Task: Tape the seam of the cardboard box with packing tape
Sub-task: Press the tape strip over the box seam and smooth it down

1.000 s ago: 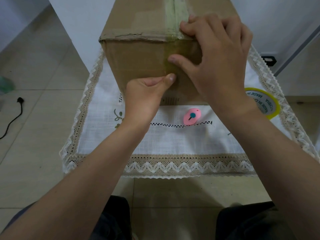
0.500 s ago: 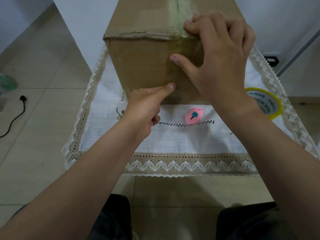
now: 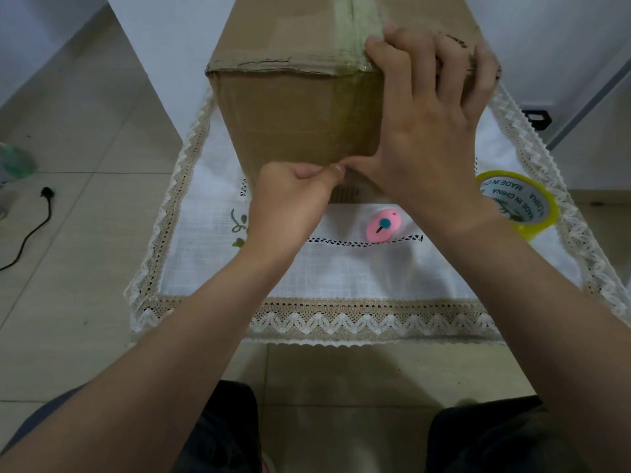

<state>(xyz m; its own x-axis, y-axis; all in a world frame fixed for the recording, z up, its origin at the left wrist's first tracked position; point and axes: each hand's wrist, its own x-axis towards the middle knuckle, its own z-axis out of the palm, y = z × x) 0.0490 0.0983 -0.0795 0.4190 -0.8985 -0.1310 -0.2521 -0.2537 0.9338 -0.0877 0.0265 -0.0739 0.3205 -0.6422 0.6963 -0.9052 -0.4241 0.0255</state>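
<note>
A brown cardboard box (image 3: pixel 293 121) stands on a white lace-edged cloth (image 3: pixel 358 274). Clear tape (image 3: pixel 358 25) runs along its top seam and down the near face. My right hand (image 3: pixel 426 121) lies flat on the box, fingers over the top edge, thumb stretched down along the near face. My left hand (image 3: pixel 290 196) is curled into a fist low on the near face, its thumb tip pressed against the box beside my right thumb. A roll of packing tape (image 3: pixel 522 203) with a yellow rim lies on the cloth to the right.
A small pink cutter (image 3: pixel 382 227) with a teal button lies on the cloth in front of the box. A black cable and plug (image 3: pixel 37 216) lie on the tiled floor at left. A white wall stands behind the box. My knees show at the bottom.
My left thumb has slid down the near face of the box toward its base. My right thumb has also moved down and now meets it. The right fingers stay on the top edge.
</note>
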